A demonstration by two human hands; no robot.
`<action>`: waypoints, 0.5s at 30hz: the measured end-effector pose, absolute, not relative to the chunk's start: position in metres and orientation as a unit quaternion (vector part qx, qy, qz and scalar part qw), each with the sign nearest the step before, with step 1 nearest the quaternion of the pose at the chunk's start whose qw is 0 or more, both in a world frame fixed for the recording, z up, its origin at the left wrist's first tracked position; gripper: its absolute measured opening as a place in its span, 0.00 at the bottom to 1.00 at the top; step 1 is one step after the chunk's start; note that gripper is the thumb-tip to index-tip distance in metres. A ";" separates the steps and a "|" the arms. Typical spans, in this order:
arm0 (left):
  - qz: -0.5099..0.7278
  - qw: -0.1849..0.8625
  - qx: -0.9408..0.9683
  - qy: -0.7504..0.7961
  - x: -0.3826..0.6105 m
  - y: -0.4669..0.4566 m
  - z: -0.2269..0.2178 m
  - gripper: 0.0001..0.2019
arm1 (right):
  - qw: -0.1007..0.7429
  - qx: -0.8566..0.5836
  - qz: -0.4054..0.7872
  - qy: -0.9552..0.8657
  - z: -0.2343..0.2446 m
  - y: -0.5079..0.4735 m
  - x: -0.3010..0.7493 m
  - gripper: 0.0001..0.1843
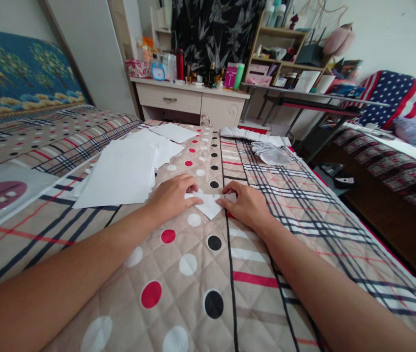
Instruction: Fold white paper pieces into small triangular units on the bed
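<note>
Between my two hands, just above or on the quilted bedspread (193, 249), is a small folded piece of white paper (209, 207) with a point facing me. My left hand (175, 193) pinches its left corner between thumb and fingers. The right corner is pinched the same way by my right hand (247, 203). Left of my left hand lies a spread stack of white paper sheets (120, 173). Beyond my right hand are a row of folded white papers (253, 135) and a smaller fanned bundle of folded paper (272, 152).
A plastic bag with a pink print (0, 198) lies at the left. Behind the bed stands a white dresser (178, 100) with bottles and a blue clock (158, 71). To the right are a desk with shelves (281, 63) and another bed (394, 168).
</note>
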State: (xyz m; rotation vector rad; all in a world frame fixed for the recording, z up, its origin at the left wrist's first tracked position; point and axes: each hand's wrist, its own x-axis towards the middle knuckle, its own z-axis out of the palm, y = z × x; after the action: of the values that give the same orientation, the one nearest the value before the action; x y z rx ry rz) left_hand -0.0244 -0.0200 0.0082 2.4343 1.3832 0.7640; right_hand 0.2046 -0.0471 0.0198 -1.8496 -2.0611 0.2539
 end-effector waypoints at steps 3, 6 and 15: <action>0.303 0.170 0.806 0.480 -0.027 -0.015 0.001 0.22 | 0.197 -0.649 0.115 -0.726 0.018 -0.046 0.205 0.15; 0.344 0.256 0.771 0.471 -0.028 -0.012 -0.002 0.19 | 0.327 -0.563 0.164 -0.742 0.011 -0.044 0.209 0.12; 0.536 0.150 0.780 0.287 -0.020 -0.026 0.019 0.05 | 0.510 -0.365 0.054 -0.777 0.011 -0.046 0.205 0.09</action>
State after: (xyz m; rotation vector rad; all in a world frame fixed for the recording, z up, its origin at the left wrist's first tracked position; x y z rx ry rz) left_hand -0.0195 -0.0260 0.0193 2.2400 0.8243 1.5384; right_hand 0.2054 -0.0461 0.0111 -0.8794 -1.8705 0.1295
